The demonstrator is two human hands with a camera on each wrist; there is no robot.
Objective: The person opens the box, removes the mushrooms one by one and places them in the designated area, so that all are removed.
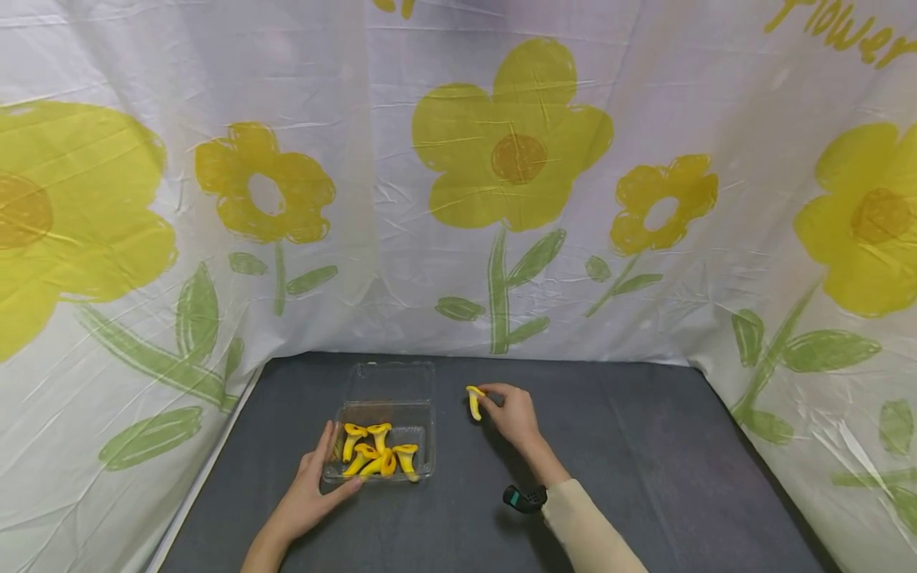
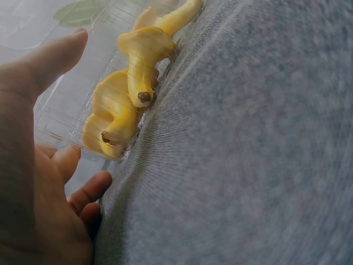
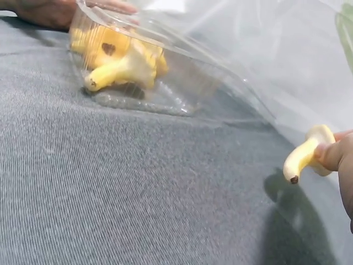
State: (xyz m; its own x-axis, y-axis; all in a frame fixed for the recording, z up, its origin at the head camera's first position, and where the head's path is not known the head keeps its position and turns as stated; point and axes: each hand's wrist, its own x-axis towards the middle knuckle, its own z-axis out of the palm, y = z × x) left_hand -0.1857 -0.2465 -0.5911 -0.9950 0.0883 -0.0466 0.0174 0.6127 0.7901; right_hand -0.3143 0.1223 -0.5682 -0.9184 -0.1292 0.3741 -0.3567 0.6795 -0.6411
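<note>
Pressure should be light in the right hand [image 1: 510, 412], which pinches one yellow mushroom [image 1: 475, 403] between thumb and fingertips near the cap, a little above the worktop [image 1: 609, 446] and to the right of the clear plastic container [image 1: 419, 434]. A flared cap like this could tear or slip if squeezed, so a pinch where cap meets stem looks the safer hold. Any carry would best go high enough to clear the container's side wall, with a slow release. The left hand [image 1: 310, 487] is spread wide around the container's near left corner, thumb by the front edge and fingers along the left side; it would do best to steady those thin walls without denting them.

The held mushroom has its cap at the far end and its stem pointing back toward the person and somewhat downward, the dark cut tip lowest in the right wrist view. Its long axis runs roughly front to back. Inside the container, the loose mushrooms [image 1: 405, 460] lie at mixed angles, mostly stem ends toward the person; the lid [image 1: 390, 382] is folded open on the far side.
</note>
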